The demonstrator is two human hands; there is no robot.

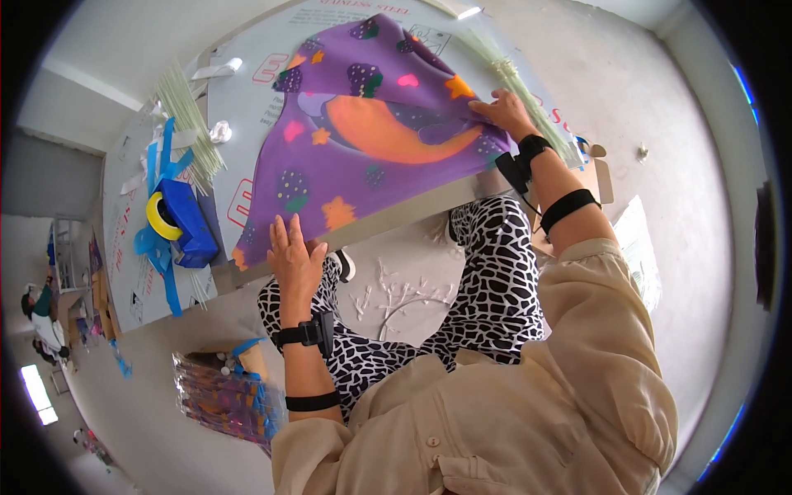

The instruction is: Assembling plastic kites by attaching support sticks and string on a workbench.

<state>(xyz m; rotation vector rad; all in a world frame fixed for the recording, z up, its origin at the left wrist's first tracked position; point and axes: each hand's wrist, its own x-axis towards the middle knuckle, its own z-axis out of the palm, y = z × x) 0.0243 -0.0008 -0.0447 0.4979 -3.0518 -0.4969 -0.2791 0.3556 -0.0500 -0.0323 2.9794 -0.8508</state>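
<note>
A purple fabric panel (371,173) lies spread over the table, printed with an orange crescent moon, stars, hearts and dark berries. Its upper part has soft folds, and the left side slants down to a near corner. At that near left part my left hand (295,257) rests with fingers apart, their tips on the cloth's edge. My right hand (505,114) touches the panel's right edge, fingers bent slightly and spread over the cloth. Beyond it lies a bundle of thin pale rods (516,78).
On the left stand a blue tape dispenser (188,223) with yellow core, blue ribbon strips (171,280) and more pale rods (186,115). The table (136,289) ends just before my knees. Plastic-wrapped packs (223,392) lie on the floor; a cardboard box (598,177) stands right.
</note>
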